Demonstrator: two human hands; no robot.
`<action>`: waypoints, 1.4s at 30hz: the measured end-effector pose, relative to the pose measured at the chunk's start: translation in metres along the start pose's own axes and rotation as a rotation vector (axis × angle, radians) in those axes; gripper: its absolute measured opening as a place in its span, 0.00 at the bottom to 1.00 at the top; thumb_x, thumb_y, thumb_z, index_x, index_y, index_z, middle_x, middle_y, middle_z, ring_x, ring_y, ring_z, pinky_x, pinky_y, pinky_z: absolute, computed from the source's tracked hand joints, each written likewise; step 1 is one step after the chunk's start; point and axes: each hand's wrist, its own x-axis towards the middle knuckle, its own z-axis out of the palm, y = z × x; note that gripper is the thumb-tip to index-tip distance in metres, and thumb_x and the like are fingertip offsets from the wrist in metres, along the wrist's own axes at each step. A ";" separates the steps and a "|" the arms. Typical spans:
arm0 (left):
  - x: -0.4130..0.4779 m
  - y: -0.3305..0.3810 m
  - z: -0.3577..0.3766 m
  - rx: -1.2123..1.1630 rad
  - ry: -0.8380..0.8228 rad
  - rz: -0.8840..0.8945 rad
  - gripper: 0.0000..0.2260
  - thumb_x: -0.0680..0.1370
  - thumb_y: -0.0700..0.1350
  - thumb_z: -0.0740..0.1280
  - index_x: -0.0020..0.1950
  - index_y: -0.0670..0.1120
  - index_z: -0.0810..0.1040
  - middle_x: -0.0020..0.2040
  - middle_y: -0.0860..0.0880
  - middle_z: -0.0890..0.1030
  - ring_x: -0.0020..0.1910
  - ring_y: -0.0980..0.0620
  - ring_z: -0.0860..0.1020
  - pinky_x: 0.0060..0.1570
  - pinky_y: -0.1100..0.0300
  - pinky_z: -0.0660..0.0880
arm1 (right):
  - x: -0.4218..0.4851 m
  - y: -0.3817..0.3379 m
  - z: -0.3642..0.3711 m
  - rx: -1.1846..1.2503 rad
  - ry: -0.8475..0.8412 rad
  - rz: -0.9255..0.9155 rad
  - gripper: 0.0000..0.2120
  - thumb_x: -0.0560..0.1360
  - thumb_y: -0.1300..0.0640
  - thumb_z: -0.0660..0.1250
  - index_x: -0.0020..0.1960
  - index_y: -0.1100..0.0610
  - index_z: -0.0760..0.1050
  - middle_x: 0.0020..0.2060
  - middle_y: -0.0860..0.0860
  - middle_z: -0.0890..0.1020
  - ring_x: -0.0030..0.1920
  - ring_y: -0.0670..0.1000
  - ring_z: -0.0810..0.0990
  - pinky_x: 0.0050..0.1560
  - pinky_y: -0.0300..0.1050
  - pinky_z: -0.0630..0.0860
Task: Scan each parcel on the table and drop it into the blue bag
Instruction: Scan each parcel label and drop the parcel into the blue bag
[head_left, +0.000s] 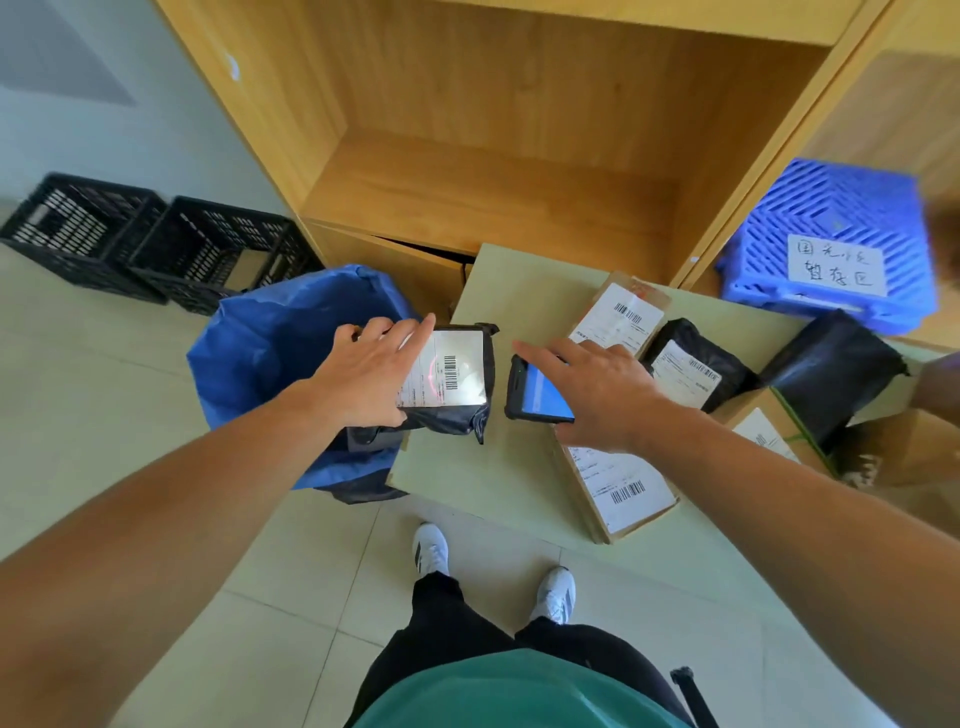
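Hands (363, 379) two, with one parcel (460, 379), one scanner (537, 397).

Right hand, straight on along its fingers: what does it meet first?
Likely the black parcel held by the left hand, just beyond the scanner tip; depth is hard to judge.

Soft, bright, even light is seen all over, and no hard shadows are cast; the source can't really be pinned down. Only a faint shadow is thrown under the table (493, 478) edge. A washed-out glare patch with a reddish glow is picked up on the label of the black parcel (452, 374), so some print is lost there. The scanner (540, 397) screen is rendered bright blue. Heavy fisheye bending is noticed toward the edges: the wooden shelf (467, 156) lines are bowed and the bottom corners are stretched. The blue crate (831, 228) at the right edge is smeared by blur.
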 end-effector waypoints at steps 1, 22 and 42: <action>0.000 -0.002 0.000 0.002 0.006 -0.001 0.61 0.65 0.63 0.77 0.83 0.47 0.41 0.76 0.48 0.63 0.70 0.44 0.66 0.62 0.41 0.69 | 0.002 -0.001 -0.002 -0.005 -0.003 -0.006 0.55 0.69 0.41 0.76 0.80 0.42 0.40 0.69 0.50 0.69 0.60 0.55 0.75 0.58 0.54 0.74; -0.015 -0.072 0.075 -0.400 -0.110 -0.320 0.59 0.67 0.67 0.75 0.82 0.54 0.37 0.78 0.45 0.57 0.73 0.38 0.63 0.63 0.35 0.71 | 0.090 -0.056 -0.006 0.143 0.003 0.094 0.56 0.70 0.43 0.74 0.79 0.39 0.34 0.71 0.52 0.65 0.65 0.59 0.73 0.62 0.57 0.75; 0.012 -0.222 0.162 -0.352 -0.077 -0.413 0.62 0.64 0.67 0.78 0.82 0.59 0.36 0.83 0.40 0.37 0.82 0.35 0.37 0.76 0.31 0.43 | 0.224 -0.142 -0.001 0.303 -0.055 0.005 0.53 0.72 0.41 0.72 0.80 0.38 0.35 0.68 0.49 0.67 0.61 0.54 0.74 0.59 0.49 0.73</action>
